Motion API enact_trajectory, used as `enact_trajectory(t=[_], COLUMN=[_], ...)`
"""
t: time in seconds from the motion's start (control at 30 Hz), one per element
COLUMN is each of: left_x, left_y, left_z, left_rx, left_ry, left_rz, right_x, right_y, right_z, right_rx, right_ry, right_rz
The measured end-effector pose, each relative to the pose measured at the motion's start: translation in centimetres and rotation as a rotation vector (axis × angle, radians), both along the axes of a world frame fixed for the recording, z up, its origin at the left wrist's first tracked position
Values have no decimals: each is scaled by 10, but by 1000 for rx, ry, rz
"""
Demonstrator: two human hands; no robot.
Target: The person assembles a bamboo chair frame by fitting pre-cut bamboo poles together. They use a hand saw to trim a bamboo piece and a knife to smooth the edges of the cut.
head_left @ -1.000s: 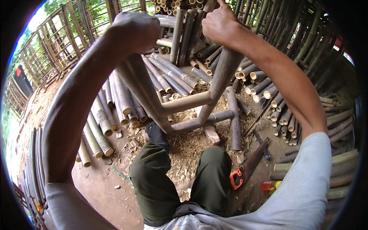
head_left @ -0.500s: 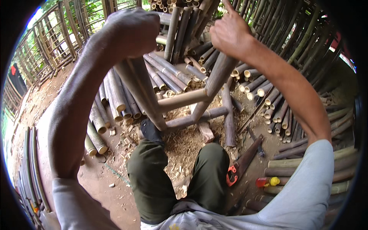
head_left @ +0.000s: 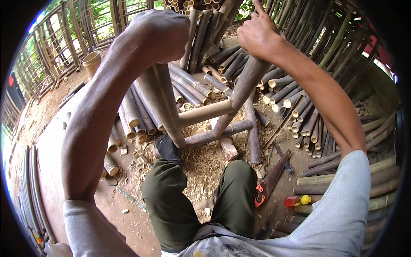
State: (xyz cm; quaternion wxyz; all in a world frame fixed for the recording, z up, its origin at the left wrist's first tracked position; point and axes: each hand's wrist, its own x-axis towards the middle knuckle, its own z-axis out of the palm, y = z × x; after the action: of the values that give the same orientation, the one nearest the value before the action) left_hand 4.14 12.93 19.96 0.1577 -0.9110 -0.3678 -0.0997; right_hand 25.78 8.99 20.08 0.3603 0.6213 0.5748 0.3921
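A bamboo frame stands tilted in front of me: a left post (head_left: 159, 96), a right post (head_left: 247, 88) and a paler crosspiece (head_left: 205, 112) joining them low down. My left hand (head_left: 166, 37) is closed in a fist at the upper end of the left post; its fingertips are hidden. At the top of the right post, my right hand (head_left: 260, 36) is closed with its index finger stretched upward. The frame's lower ends meet a dark bamboo pole (head_left: 233, 129) lying across the ground, and my left foot (head_left: 168, 149) is beside the left post.
Cut bamboo lengths (head_left: 280, 94) lie in piles left, right and beyond the frame. A handsaw (head_left: 274, 177) with an orange handle is on the ground by my right knee, near a red bottle (head_left: 295, 201) with a yellow cap. Wood chips (head_left: 197, 171) cover the ground.
My left hand and the left post have shifted slightly right in view. The right hand has barely moved, and both hands keep the same closed pose.
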Motion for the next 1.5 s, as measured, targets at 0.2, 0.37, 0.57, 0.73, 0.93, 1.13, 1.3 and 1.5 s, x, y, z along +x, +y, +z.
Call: enact_trajectory(t=[0.2, 0.37, 0.57, 0.73, 0.93, 1.13, 1.3, 1.5], left_x=[-13, -7, -8, -14, -2, 1, -5, -12], left_y=[7, 10, -17, -11, -14, -13, 6, 58], left_z=[-6, -6, 21, 6, 29, 27, 18, -19], left_rx=[61, 70, -184, 49, -154, -147, -106, 204], left_ry=[-11, -6, 121, -8, 174, 14, 22, -136], left_rz=[-44, -55, 211, -5, 245, 189, 194, -96], right_x=[3, 3, -36, 8, -41, 33, -7, 34], right_y=[-8, -7, -21, 1, -5, 14, 17, 17], right_z=[-1, -2, 4, -8, -3, -8, -14, -15], right_rx=[35, 29, -8, 32, 115, 65, 156, 42], right_ry=[104, 31, 148, 3, 92, 9, 79, -10], right_rz=[-25, 52, 122, -11, 358, 30, 297, 16])
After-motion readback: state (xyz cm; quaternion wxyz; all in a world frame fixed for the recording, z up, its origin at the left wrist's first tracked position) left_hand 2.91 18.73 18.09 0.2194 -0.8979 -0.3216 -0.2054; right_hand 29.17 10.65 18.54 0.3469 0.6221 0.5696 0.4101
